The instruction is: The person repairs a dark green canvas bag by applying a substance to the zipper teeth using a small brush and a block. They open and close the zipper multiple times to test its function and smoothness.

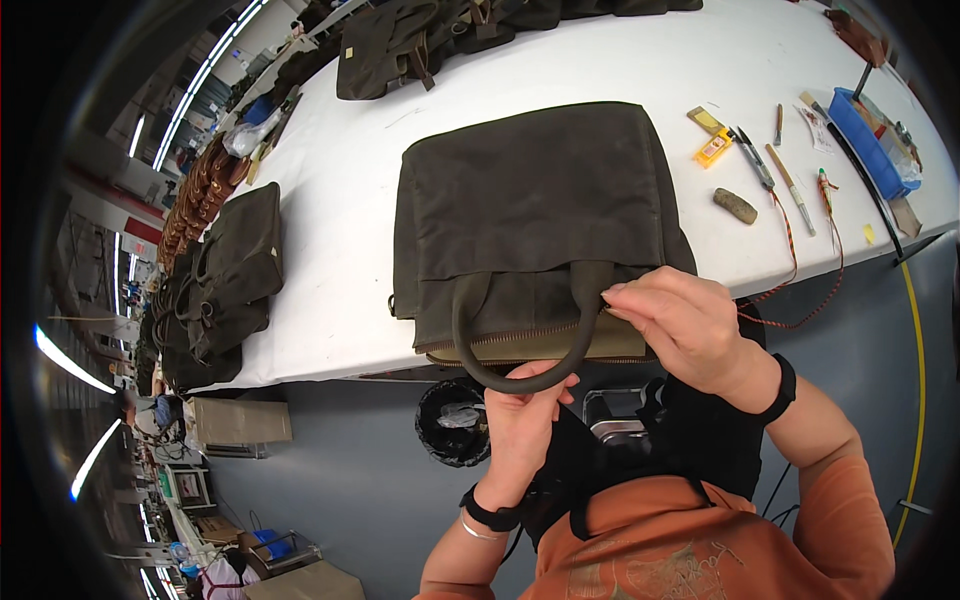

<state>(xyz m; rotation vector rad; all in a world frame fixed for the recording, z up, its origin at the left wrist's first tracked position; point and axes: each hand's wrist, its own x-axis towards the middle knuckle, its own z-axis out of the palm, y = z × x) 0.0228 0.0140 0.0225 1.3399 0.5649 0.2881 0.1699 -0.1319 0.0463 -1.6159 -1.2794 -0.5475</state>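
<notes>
Worktop (330, 200), white and long, carries everything here, and a dark olive canvas tote bag (535, 220) lies flat on it with its open, zipped mouth turned toward the near edge. More dark bags (235, 270) are stacked at the left end, and others lie along the far edge. A blue bin (865, 140) stands at the right end, with brushes and small hand tools (765, 165) laid out beside it and a thin braided cord (790, 290) trailing off the edge.

The bag's looped carry handle (520, 350) hangs over the worktop edge. The left hand (525, 415) is closed around the bottom of that loop from below. The right hand (685, 325) is pinched together on the bag's rim just beside the handle's right root, at the zipper line (520, 340).

The step in hand appears to be a check or adjustment of the handle attachment and zipper edge. A next move would likely call for the handle to be kept taut while the rim is drawn along or turned.
</notes>
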